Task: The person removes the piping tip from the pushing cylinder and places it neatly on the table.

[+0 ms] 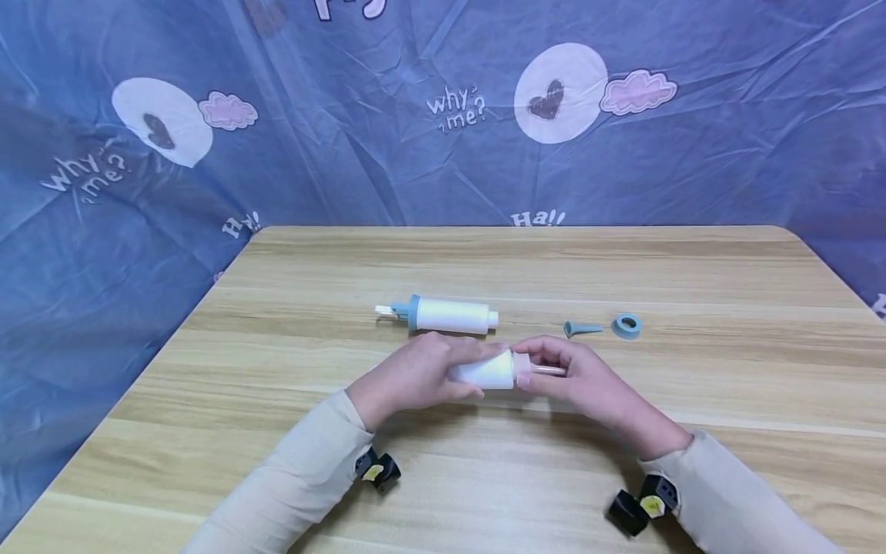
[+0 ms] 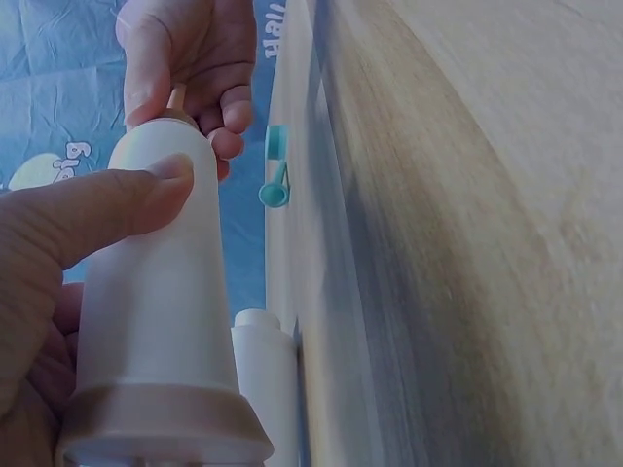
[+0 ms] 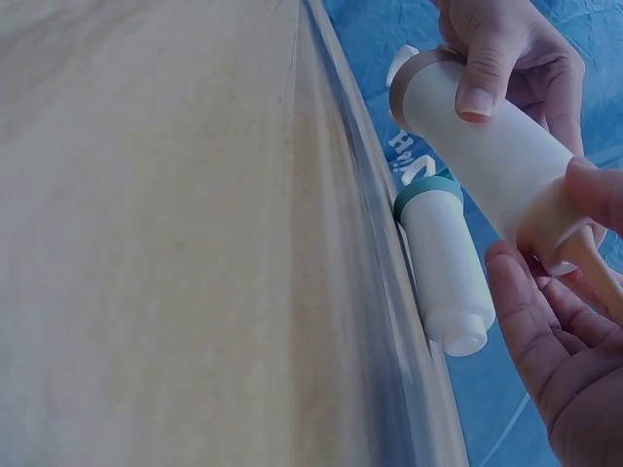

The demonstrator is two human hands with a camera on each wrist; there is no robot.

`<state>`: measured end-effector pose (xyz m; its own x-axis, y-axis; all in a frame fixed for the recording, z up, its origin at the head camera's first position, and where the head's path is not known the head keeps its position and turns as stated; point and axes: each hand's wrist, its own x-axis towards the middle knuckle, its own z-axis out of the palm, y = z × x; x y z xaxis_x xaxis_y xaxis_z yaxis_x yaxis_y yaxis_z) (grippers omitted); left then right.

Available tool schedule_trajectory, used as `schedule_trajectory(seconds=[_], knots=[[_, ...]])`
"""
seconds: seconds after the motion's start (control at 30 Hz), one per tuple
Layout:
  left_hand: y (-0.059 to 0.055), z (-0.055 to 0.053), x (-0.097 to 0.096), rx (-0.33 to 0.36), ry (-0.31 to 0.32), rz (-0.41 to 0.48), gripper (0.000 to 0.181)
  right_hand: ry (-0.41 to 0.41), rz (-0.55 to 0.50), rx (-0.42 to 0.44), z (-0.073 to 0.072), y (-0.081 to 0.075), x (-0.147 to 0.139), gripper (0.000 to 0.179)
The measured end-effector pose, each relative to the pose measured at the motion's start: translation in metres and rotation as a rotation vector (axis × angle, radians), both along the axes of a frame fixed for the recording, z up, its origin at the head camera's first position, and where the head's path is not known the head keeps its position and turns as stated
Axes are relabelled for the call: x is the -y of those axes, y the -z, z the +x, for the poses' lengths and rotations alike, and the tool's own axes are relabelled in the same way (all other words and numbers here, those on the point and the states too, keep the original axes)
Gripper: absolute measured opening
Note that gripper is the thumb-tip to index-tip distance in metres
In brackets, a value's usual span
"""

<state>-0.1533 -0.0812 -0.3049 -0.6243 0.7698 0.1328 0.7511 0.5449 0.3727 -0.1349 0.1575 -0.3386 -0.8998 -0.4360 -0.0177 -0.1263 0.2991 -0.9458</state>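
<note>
A white syringe-like barrel [image 1: 487,372] lies across my left hand [image 1: 422,373], which grips it with the thumb along its upper side. A brownish-pink flange [image 2: 165,423] rings its back end. At the front end, my right hand [image 1: 584,381] pinches a pinkish ring collar [image 3: 547,222] between thumb and fingers. From the collar a slim pink nozzle [image 3: 596,265] sticks out toward the right palm. Just behind the hands, a second white barrel [image 1: 453,316] with a blue flange [image 1: 414,312] and a white handle [image 1: 384,310] lies on its side.
On the wooden table [image 1: 277,431], a small blue cone nozzle [image 1: 583,328] and a blue ring collar [image 1: 627,326] lie at the back right. A blue printed cloth [image 1: 388,154] hangs behind the table. Each sleeved wrist carries a small black camera [image 1: 377,469].
</note>
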Motion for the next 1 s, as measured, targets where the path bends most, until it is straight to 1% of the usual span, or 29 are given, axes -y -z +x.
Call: schedule_trajectory(seconds=[0.23, 0.5, 0.6, 0.8, 1.0], knots=[[0.0016, 0.0, 0.0008, 0.013, -0.016, -0.009, 0.058, 0.007, -0.002, -0.02, 0.0004, -0.0001, 0.0017, 0.041], [0.0035, -0.0012, 0.0011, 0.007, -0.006, 0.001, 0.057, 0.026, 0.017, -0.078, 0.0016, -0.0001, 0.0018, 0.039], [0.0036, -0.0015, 0.001, 0.014, -0.006, 0.002, 0.058, 0.033, 0.016, -0.085, 0.0024, -0.0005, 0.0024, 0.038], [0.0039, -0.0015, 0.0007, 0.027, -0.014, 0.009, 0.058, 0.012, -0.025, -0.104, 0.0034, -0.0004, 0.0036, 0.038], [0.0044, -0.0016, 0.0013, 0.024, -0.021, -0.015, 0.058, -0.02, -0.012, -0.125, 0.0038, -0.001, 0.0041, 0.049]])
